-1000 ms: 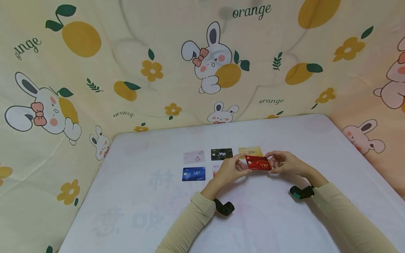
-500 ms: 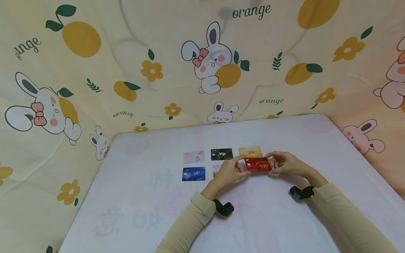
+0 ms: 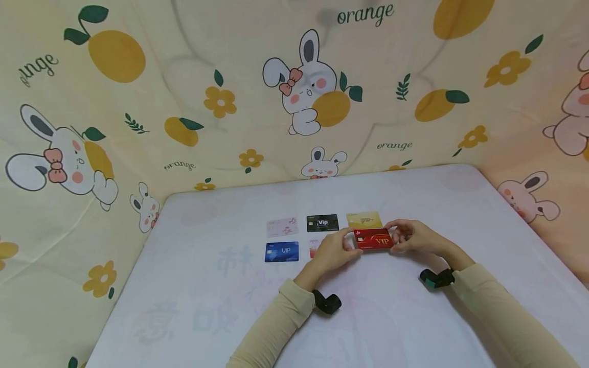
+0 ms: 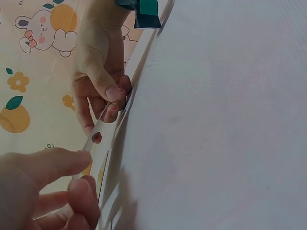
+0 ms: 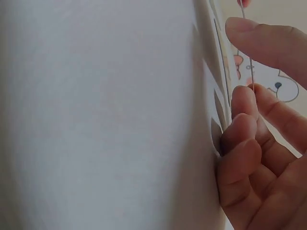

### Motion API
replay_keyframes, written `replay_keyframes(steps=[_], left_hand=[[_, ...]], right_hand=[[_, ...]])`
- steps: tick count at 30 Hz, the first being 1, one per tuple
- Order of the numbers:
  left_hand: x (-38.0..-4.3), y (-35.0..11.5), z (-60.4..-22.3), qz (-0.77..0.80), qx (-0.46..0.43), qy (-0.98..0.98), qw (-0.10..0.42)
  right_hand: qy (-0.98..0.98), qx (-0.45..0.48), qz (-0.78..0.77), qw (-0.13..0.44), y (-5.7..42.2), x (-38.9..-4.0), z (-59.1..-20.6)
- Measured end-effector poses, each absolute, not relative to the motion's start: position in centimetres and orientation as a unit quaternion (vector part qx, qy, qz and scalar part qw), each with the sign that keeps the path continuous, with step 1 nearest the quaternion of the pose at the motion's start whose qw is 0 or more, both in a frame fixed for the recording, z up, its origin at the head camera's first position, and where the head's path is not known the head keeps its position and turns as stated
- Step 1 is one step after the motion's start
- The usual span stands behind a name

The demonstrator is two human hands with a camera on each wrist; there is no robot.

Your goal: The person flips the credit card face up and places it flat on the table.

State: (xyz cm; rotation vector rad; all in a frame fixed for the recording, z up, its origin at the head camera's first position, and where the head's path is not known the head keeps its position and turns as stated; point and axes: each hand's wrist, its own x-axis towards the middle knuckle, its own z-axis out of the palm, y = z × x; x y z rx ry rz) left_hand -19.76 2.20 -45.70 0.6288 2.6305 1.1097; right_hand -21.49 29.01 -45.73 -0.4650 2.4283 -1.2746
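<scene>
A red VIP card (image 3: pixel 374 239) is held by its two short ends between both hands, close over the table and just in front of a gold card (image 3: pixel 364 220). My left hand (image 3: pixel 332 251) pinches the left end between thumb and fingers. At the right end, my right hand (image 3: pixel 418 238) pinches it the same way. Both wrist views show the red card nearly edge-on, its thin edge (image 5: pixel 251 72) between the right thumb and fingers. Behind the left hand, a white and pink card (image 3: pixel 315 247) is partly hidden.
Left of the gold card lie a black VIP card (image 3: pixel 322 223) and a pale pink card (image 3: pixel 282 226) in the back row. A blue VIP card (image 3: pixel 281 251) lies in the front row. Patterned cloth (image 3: pixel 221 143) hangs behind the white table (image 3: pixel 184 266).
The red card has moved slightly left and toward the front, uncovering more of the gold card, and now sits more level. Both hands keep their hold on it.
</scene>
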Motion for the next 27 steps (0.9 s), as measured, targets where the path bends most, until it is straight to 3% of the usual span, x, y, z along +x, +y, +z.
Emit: replay_keyframes(steps=[10, 27], left_hand=[[-19.7, 2.5, -46.0, 0.414, 0.171, 0.876, 0.179], [-19.5, 2.7, -46.5, 0.413, 0.132, 0.882, 0.186]], right_hand=[[0.868, -0.156, -0.434, 0.183, 28.6, -21.3, -45.5], [0.882, -0.123, -0.412, 0.193, 27.9, -21.6, -45.7]])
